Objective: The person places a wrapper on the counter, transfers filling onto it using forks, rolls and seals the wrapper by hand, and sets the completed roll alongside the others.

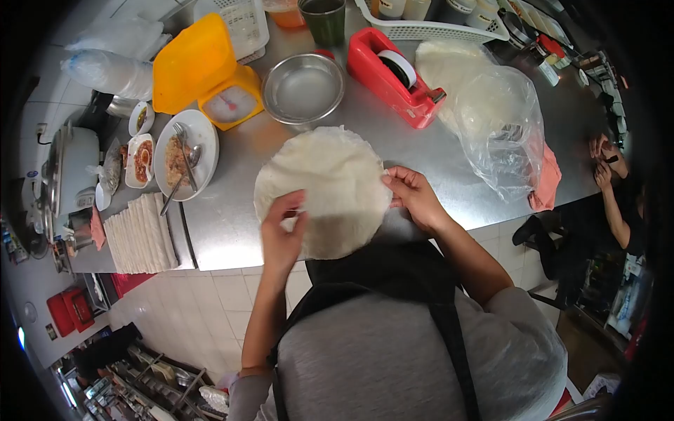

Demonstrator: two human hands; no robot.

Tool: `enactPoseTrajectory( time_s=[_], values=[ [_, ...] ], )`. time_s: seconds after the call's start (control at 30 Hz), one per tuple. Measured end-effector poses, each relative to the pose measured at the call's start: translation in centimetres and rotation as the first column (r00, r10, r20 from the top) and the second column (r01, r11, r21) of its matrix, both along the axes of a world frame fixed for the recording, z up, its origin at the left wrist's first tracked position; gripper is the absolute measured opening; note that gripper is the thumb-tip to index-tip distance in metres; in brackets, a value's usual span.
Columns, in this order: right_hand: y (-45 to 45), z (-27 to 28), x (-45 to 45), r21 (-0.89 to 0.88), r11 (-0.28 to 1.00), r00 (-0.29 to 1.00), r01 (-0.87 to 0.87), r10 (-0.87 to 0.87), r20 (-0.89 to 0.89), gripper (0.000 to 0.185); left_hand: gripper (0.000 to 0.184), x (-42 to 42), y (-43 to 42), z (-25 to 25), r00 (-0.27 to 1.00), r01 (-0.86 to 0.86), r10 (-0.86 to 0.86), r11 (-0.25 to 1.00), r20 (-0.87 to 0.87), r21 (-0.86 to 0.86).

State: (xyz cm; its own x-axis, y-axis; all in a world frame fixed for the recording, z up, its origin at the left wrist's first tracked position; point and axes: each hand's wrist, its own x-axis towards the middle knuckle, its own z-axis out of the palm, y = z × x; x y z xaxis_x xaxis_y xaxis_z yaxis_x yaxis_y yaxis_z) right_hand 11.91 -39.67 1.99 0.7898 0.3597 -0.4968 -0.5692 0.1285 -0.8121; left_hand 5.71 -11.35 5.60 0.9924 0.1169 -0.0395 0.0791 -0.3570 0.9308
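Note:
A round, pale spring roll wrapper (330, 189) lies at the front of the steel counter, its edge slightly ragged. My right hand (415, 198) pinches the wrapper's right edge between thumb and fingers. Over the left side of the wrapper is my left hand (283, 228), thumb and fingers apart, holding nothing I can see. Whether its fingertips touch the wrapper I cannot tell. Just beyond the wrapper stands a round metal bowl (303, 89) with cloudy liquid. More wrappers (449, 67) lie at the right, partly under a clear plastic bag (502, 133).
A red tape dispenser (393, 77) and a yellow kitchen scale (228, 102) stand behind. To the left are a white plate (207, 165) with food, a fork and a spoon, and a row of pale rolls (140, 235). Another person's hands (607, 158) show at far right.

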Motion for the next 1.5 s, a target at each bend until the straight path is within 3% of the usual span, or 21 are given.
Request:
enactPoseTrajectory(
  time_s=[0.07,0.17,0.37,0.47,0.53,0.63,0.77,0.87,0.97,1.13,1.27,1.37,1.4,1.5],
  values=[
    [0.2,0.6,0.1,0.069,0.997,0.999,0.034,-0.032,-0.034,0.023,0.029,0.8,-3.2,-0.4,0.991,0.098,-0.113,0.975,-0.066,-0.198],
    [0.5,0.5,0.0,0.149,0.986,0.997,0.071,-0.066,-0.038,0.023,0.035,2.4,-6.6,-0.2,0.97,0.133,-0.191,0.936,-0.152,-0.325],
    [2.1,0.6,-0.7,0.162,0.98,0.987,0.119,-0.135,0.088,0.018,0.039,4.0,-9.3,0.1,0.977,0.181,-0.206,0.937,-0.055,-0.3],
    [2.1,0.7,-0.6,0.246,0.961,0.988,0.125,-0.143,0.056,0.015,0.036,3.9,-9.3,-1.1,0.973,0.192,-0.227,0.894,-0.038,-0.404],
    [2.1,0.8,-0.4,0.329,0.932,0.988,0.154,-0.149,-0.04,0.014,0.032,3.7,-9.2,-1.5,0.979,0.153,-0.193,0.908,-0.068,-0.389],
    [2.7,1.7,-0.4,0.268,0.943,0.976,0.199,-0.216,0.033,0.016,0.028,3.0,-9.2,-1.2,0.98,0.178,-0.193,0.956,-0.044,-0.235],
    [2.3,0.4,0.4,0.128,0.991,0.982,0.037,-0.06,0.179,0.016,0.02,2.6,-9.7,-0.2,0.987,0.161,-0.161,0.98,0.01,-0.118],
    [2.2,0.5,0.6,0.136,0.991,0.983,-0.001,-0.024,0.184,0.017,0.021,2.4,-9.2,-1.3,0.989,0.078,-0.117,0.932,-0.092,-0.354],
    [2.8,1.6,0.6,0.181,0.983,0.98,-0.02,-0.017,0.196,0.018,0.024,2.7,-8.4,-1.8,0.989,0.052,-0.12,0.823,-0.085,-0.565],
    [2.8,1.2,0.1,0.183,0.983,0.97,-0.011,-0.034,0.242,0.02,0.021,2.4,-7.3,-1.5,0.975,0.002,-0.149,0.747,-0.164,-0.665],
    [1.4,-0.3,0.5,0.141,0.982,0.927,0.126,-0.167,0.335,0.02,0.021,1.8,-4.9,-2.5,0.975,-0.177,0.027,0.694,-0.221,-0.698],
    [-0.1,0.1,1.0,-0.251,0.968,0.865,0.01,0.117,0.487,0.02,0.022,1.1,-2.3,-1.9,0.967,-0.252,0.164,0.75,-0.197,-0.612],
    [0.1,0.8,0.9,-0.287,0.958,0.891,-0.027,0.153,0.428,0.028,0.022,1.0,-1.5,-1.8,0.972,-0.232,0.17,0.798,-0.162,-0.556],
    [1.2,1.5,0.6,-0.462,0.883,0.695,-0.082,0.383,0.608,0.042,0.031,0.6,-1.5,-1.6,0.999,-0.024,0.036,0.957,0.035,-0.289]
  ],
)
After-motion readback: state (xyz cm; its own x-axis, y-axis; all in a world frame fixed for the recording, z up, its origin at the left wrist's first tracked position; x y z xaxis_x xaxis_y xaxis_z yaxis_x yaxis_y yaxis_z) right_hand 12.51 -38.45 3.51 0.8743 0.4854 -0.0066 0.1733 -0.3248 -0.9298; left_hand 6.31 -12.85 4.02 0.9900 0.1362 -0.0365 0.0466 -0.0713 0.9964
